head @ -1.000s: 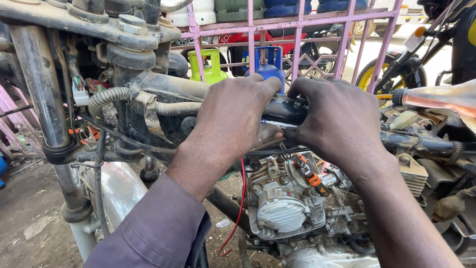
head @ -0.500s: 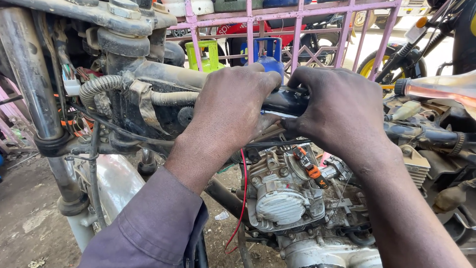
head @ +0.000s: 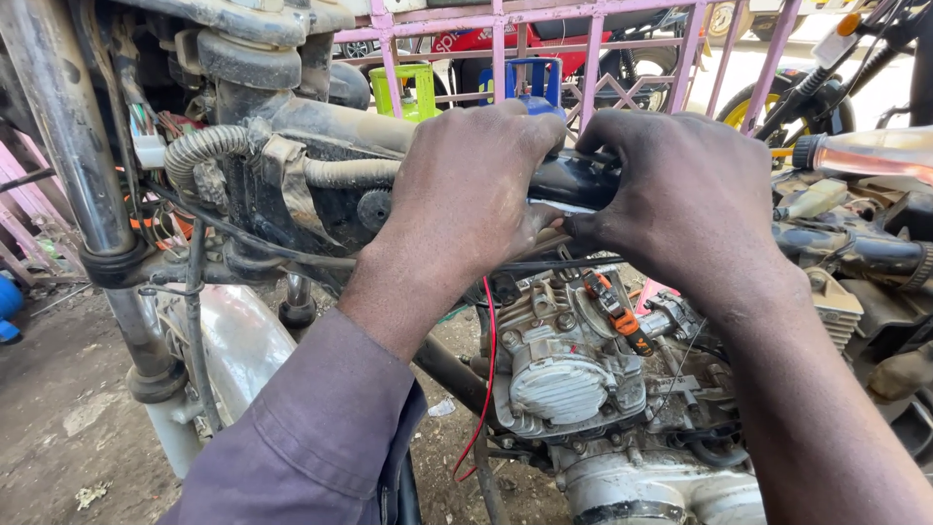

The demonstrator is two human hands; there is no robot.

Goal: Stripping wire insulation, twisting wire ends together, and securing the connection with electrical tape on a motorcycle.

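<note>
The black frame tube (head: 573, 180) of the stripped motorcycle is gripped by both hands, just above the engine (head: 569, 374). The left hand (head: 466, 190) is curled over it from nine o'clock, the right hand (head: 680, 194) from three o'clock (its fingers (head: 622, 131) closed over the top). A red wire (head: 483, 389) hangs at six o'clock.

**Hidden behind the hands, cut by the edges**

The left hand (head: 466, 209) and right hand (head: 685, 199) cover the middle of the black frame tube (head: 573, 180); what their fingers pinch there cannot be made out. The red wire (head: 483, 389) vanishes upward behind the left wrist. The fork leg (head: 73, 146) runs off the top edge, the engine (head: 573, 389) off the bottom, and the clear bottle (head: 870, 154) off the right.
</note>
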